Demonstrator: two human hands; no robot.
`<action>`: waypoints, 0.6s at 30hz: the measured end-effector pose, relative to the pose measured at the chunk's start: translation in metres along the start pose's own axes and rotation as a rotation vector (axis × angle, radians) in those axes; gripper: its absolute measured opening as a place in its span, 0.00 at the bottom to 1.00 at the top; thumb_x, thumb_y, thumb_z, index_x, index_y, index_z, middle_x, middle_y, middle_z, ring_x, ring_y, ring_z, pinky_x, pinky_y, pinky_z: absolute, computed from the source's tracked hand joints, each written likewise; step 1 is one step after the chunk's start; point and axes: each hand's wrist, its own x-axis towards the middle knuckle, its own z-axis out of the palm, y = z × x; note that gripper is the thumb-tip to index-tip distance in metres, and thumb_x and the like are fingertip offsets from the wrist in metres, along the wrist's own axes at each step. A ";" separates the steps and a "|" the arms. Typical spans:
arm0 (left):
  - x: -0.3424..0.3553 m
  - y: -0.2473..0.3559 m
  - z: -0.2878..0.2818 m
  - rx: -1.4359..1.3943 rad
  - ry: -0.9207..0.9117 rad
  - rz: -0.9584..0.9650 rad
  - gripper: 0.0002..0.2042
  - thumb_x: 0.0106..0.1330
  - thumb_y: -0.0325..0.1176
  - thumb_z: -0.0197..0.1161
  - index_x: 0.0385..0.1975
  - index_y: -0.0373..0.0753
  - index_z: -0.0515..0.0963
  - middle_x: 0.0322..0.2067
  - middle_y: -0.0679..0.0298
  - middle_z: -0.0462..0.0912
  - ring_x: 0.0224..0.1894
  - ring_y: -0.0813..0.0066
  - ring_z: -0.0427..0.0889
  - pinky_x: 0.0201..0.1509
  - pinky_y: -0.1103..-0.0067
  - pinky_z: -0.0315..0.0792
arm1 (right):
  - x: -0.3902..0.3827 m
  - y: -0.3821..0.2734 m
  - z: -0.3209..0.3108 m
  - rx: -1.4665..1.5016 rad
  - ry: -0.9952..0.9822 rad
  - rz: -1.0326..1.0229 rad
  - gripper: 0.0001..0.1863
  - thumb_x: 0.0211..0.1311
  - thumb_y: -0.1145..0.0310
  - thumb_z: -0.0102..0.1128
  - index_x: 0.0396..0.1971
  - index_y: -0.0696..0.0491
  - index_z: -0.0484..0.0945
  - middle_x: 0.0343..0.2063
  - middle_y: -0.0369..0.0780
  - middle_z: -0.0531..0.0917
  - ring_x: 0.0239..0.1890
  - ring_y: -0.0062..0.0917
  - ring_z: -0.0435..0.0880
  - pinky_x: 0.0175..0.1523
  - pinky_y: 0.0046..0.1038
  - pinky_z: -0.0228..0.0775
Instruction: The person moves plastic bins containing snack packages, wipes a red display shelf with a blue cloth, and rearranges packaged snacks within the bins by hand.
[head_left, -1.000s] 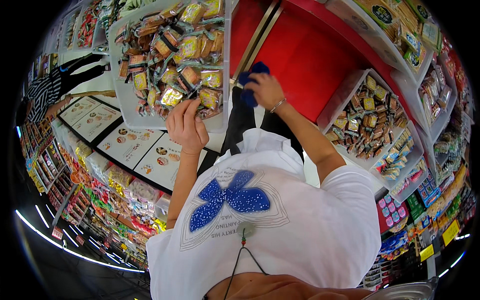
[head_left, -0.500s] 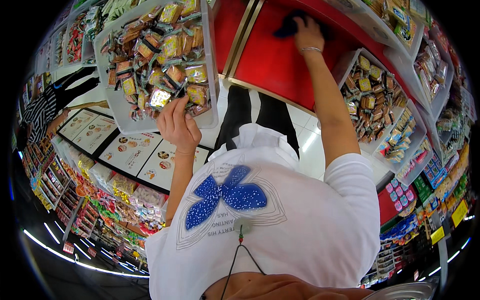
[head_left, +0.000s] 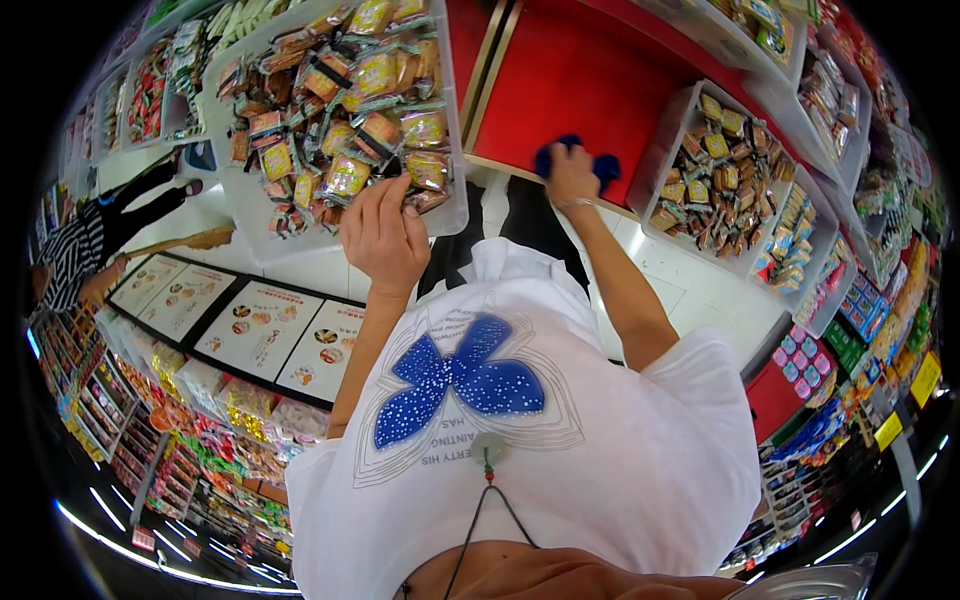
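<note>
My right hand [head_left: 572, 182] is closed on a dark blue cloth [head_left: 606, 168], pressing it to the red shelf surface [head_left: 585, 75] close to the shelf's near edge. Over on the left, my left hand [head_left: 385, 235] grips the near side of a clear plastic bin [head_left: 452, 140]. Its fingers reach over the rim and lie against the wrapped biscuits [head_left: 345, 175] inside; the palm hides part of the rim. Small packs with yellow labels and dark bands fill this bin.
A second bin [head_left: 665, 165] of biscuit packs stands right of the red surface, with more snack bins [head_left: 800, 230] beyond it. Framed picture panels [head_left: 265, 325] lie along the left display. Another person in a striped top [head_left: 75, 250] is at the far left.
My right hand has drawn the cloth from the back of the red surface toward me, to its near edge. My left hand stays at the bin, which sits slightly farther right in view.
</note>
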 end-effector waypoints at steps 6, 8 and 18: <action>0.004 -0.009 -0.004 -0.103 0.000 0.074 0.12 0.57 0.29 0.58 0.42 0.40 0.77 0.45 0.60 0.76 0.48 0.62 0.71 0.52 0.71 0.61 | 0.040 -0.083 0.022 0.258 0.142 -0.130 0.16 0.50 0.73 0.50 0.42 0.46 0.70 0.36 0.45 0.74 0.41 0.40 0.75 0.38 0.40 0.74; 0.000 -0.006 -0.006 -0.063 0.010 0.129 0.13 0.57 0.28 0.60 0.43 0.41 0.77 0.48 0.58 0.74 0.52 0.62 0.67 0.55 0.69 0.56 | 0.025 -0.059 0.010 0.410 0.170 -0.065 0.16 0.49 0.73 0.51 0.41 0.47 0.70 0.36 0.44 0.75 0.42 0.40 0.75 0.41 0.41 0.72; -0.010 0.014 -0.028 -0.467 -0.071 0.826 0.10 0.63 0.29 0.54 0.43 0.39 0.74 0.48 0.57 0.71 0.50 0.62 0.67 0.54 0.68 0.55 | -0.198 0.038 0.032 0.507 0.250 0.803 0.17 0.54 0.66 0.48 0.45 0.52 0.69 0.37 0.49 0.79 0.43 0.43 0.77 0.47 0.40 0.69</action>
